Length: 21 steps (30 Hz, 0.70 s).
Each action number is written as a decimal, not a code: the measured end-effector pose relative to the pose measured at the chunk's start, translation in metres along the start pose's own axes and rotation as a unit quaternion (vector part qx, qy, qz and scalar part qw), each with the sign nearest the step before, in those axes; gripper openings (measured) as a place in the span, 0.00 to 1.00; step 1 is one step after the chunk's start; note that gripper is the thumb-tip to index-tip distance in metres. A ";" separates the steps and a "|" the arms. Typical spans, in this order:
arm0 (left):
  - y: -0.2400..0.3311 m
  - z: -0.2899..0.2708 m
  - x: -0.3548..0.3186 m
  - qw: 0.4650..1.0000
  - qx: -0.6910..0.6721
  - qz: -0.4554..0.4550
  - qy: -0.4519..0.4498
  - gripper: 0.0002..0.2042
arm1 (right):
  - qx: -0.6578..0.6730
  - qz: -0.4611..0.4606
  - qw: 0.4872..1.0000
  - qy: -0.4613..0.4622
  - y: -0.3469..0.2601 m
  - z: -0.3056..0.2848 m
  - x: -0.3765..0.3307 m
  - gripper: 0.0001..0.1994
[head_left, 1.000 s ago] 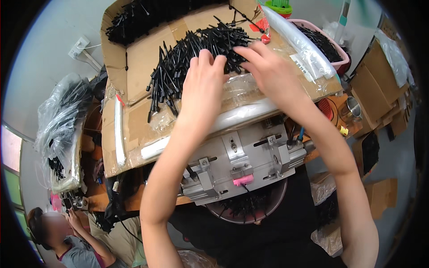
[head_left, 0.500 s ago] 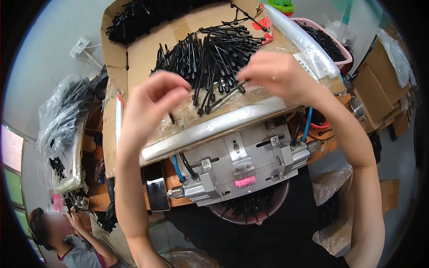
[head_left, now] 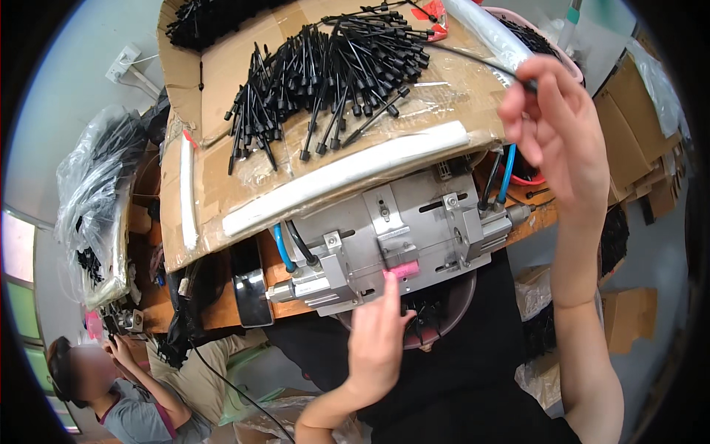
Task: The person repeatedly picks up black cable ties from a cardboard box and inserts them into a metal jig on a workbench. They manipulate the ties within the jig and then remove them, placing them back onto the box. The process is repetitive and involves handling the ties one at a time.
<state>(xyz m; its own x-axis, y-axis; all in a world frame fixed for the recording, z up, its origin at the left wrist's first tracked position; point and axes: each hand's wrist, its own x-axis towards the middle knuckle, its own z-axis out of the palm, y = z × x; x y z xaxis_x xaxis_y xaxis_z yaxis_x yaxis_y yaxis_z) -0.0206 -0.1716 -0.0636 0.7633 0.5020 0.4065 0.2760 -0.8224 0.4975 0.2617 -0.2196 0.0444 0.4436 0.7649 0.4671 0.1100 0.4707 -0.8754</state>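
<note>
My left hand (head_left: 376,344) is over the front of a metal fixture (head_left: 355,211), index finger stretched to the left end of a pink block (head_left: 403,270) and thumb apart. A short dark rod (head_left: 381,251) slants just above that fingertip; whether the finger touches it I cannot tell. Raised at the right, my right hand (head_left: 558,129) pinches one end of a thin black rod (head_left: 473,55), which runs up and left toward the pile. Many black rods with knobbed ends (head_left: 333,81) lie heaped on the cardboard (head_left: 436,111) behind the fixture.
Blue air tubes (head_left: 282,248) rise at both sides of the fixture. A round bowl (head_left: 464,303) with black pieces sits below its front edge. At lower left another person (head_left: 144,399) sits. Plastic-wrapped black parts (head_left: 100,192) stand at left, cardboard boxes (head_left: 629,133) at right.
My left hand has come down from beside the pile to the pink block. My right hand has moved right, away from the pile, with a black rod. The view has shifted slightly.
</note>
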 end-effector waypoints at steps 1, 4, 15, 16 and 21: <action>0.002 0.017 -0.003 1.000 0.003 -0.004 -0.016 0.35 | 0.020 0.003 1.000 0.002 -0.001 0.000 -0.013 0.17; 0.006 0.040 -0.004 0.998 0.038 -0.004 -0.044 0.32 | 0.057 -0.011 0.997 0.044 0.002 0.002 -0.039 0.14; 0.006 0.027 0.007 0.996 0.027 -0.015 -0.085 0.35 | -0.253 -0.069 0.965 0.006 0.026 0.040 -0.116 0.17; 0.005 0.016 0.014 0.995 0.020 -0.006 -0.094 0.34 | -0.325 -0.093 0.941 -0.022 0.037 0.047 -0.129 0.20; -0.023 -0.034 0.119 0.998 0.038 0.010 0.048 0.16 | -0.391 -0.046 0.918 -0.051 0.082 0.072 -0.181 0.33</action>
<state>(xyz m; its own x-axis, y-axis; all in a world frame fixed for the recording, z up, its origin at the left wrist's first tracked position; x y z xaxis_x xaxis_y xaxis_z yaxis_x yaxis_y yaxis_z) 0.0438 -0.0840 -0.0002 0.7106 0.5057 0.4892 0.3075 -0.8486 0.4305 0.1264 -0.2877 -0.1023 0.3202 0.7935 0.5175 0.7647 0.1060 -0.6356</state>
